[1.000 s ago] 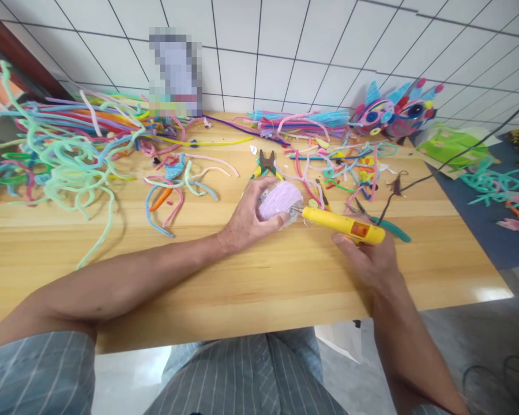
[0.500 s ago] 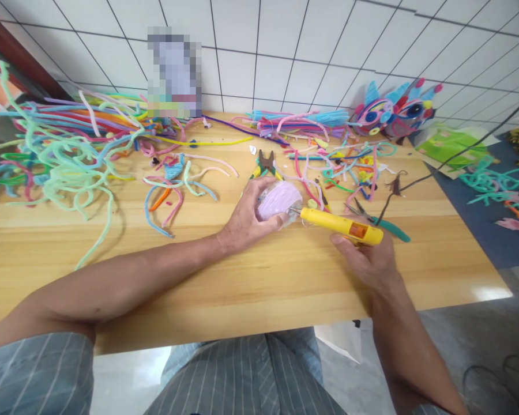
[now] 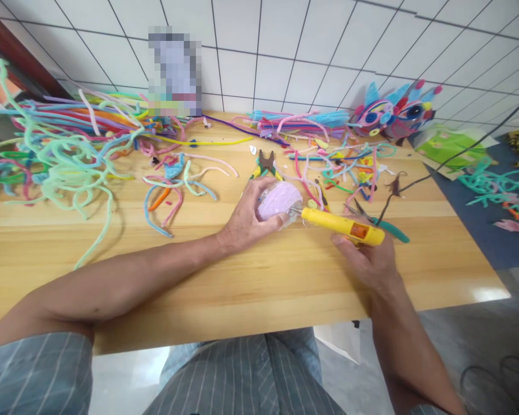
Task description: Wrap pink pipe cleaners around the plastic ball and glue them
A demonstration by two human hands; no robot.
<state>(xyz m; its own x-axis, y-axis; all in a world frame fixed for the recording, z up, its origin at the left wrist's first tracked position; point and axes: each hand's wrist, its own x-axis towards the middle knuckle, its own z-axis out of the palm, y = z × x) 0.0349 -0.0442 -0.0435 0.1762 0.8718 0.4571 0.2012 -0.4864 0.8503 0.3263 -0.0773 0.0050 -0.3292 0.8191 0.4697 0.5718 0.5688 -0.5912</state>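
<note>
My left hand (image 3: 253, 213) is wrapped round a rounded piece (image 3: 280, 200) that looks clear at its edges and is covered with pale purple pipe cleaners. In my right hand (image 3: 372, 259) is a yellow glue gun (image 3: 341, 225), gripped by its handle. Its metal nozzle points left and meets the right edge of the purple piece, though I cannot tell whether glue is coming out. Just behind the piece lie pliers (image 3: 267, 164) with yellow and green handles. Beyond my right hand, another pair of pliers with teal handles (image 3: 393, 229) rests on the table.
A tangle of pale green pipe cleaners (image 3: 73, 167) covers the table's left side. More pipe cleaners (image 3: 303, 121) are bundled along the tiled wall. Two decorated figures (image 3: 393, 112) stand at the back right. A black cord (image 3: 450, 161) crosses the right side.
Almost nothing differs. The glue gun has shifted very slightly to the right, its nozzle still at the purple piece's edge.
</note>
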